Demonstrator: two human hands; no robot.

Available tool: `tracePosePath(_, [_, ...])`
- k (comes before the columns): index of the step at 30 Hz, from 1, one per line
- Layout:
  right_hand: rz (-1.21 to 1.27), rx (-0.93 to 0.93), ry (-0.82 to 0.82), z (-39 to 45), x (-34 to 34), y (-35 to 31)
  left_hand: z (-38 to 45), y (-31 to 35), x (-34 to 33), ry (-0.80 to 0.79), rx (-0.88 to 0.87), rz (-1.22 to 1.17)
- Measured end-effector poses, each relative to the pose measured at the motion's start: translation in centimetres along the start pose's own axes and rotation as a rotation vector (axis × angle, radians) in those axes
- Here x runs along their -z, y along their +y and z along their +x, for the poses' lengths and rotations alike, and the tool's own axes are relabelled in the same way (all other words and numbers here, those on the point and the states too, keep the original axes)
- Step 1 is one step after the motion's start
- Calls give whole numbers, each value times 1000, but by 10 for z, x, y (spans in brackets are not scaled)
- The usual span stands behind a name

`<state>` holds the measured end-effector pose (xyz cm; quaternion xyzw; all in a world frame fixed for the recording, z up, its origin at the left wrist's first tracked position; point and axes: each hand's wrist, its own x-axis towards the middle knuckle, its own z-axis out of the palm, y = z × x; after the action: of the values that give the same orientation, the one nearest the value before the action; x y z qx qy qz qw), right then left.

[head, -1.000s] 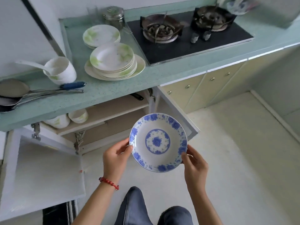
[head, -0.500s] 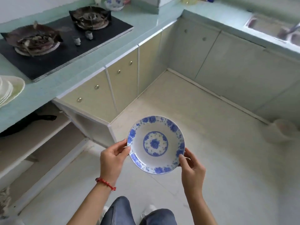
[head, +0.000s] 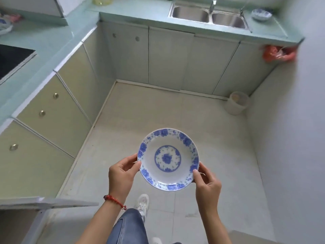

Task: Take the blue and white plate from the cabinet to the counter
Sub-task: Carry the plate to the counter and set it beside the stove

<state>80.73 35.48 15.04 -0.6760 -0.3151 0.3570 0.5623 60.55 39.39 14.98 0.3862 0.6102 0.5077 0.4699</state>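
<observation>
I hold the blue and white plate (head: 168,159) level in front of me, above the tiled floor. My left hand (head: 121,175) grips its left rim with the thumb on top. My right hand (head: 206,184) grips the lower right rim. A pale green counter (head: 133,9) runs along the far wall and down the left side. The open cabinet door (head: 45,201) shows at the lower left; the cabinet's inside is out of view.
A double steel sink (head: 207,16) with a tap is set in the far counter, and a small blue and white bowl (head: 261,14) stands to its right. A black stove (head: 12,59) is at left. A pale bucket (head: 237,103) stands in the floor corner; a red bag (head: 276,53) hangs nearby.
My view has swung right, from the open cabinet and stove to the far counter with the sink. The plate stays held in both hands in front of me.
</observation>
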Motion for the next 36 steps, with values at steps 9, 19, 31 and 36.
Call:
tracePosePath(9, [54,-6,97,92,-62,-28,126,31,-35,-115,-7,3])
tracePosePath(19, [65,9,124,219,-97,-51,238,60,-111,-135,9,-54])
tracePosePath(31, [20,55,18,434,-108,-93,365,102,-246,-48,-5,-91])
tracePosePath(36, [22,50,-6,499,-130,-104,421,116,-276,-9,-11,-101])
